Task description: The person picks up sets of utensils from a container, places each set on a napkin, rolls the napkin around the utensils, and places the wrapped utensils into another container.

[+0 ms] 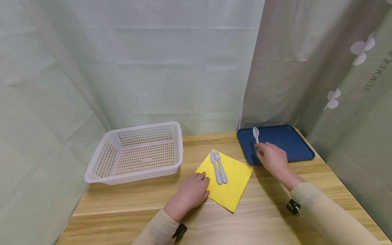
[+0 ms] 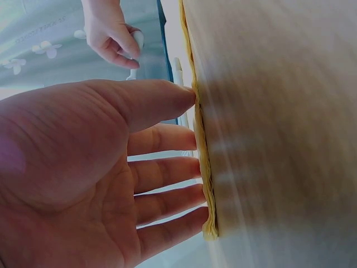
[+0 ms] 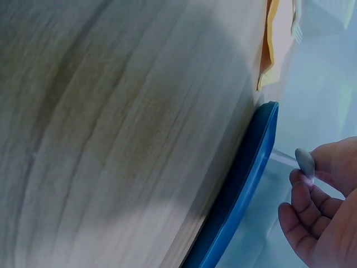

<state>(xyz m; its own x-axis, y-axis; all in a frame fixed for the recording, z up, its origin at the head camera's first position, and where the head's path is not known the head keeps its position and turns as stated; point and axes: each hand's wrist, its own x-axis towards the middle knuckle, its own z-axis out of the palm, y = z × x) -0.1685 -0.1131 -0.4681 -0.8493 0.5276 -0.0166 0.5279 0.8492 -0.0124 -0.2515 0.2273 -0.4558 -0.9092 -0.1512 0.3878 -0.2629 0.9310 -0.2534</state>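
Note:
Over the left part of a blue tray [image 1: 288, 143], my right hand [image 1: 273, 159] pinches a pale spoon [image 1: 256, 132] by its handle, bowl pointing away from me. The handle's rounded end shows between thumb and fingers in the right wrist view. My left hand [image 1: 191, 190] rests with extended fingertips on the left edge of a yellow napkin [image 1: 234, 178], which lies turned like a diamond on the table. On the napkin a grey knife [image 1: 215, 168] and a grey fork [image 1: 221, 167] lie side by side, handles toward me.
A white perforated plastic basket [image 1: 147, 154] stands at the left back of the wooden table [image 1: 122, 204]. Curtains [image 1: 171, 68] hang close behind the table and along both sides. The table's right edge runs just past the tray.

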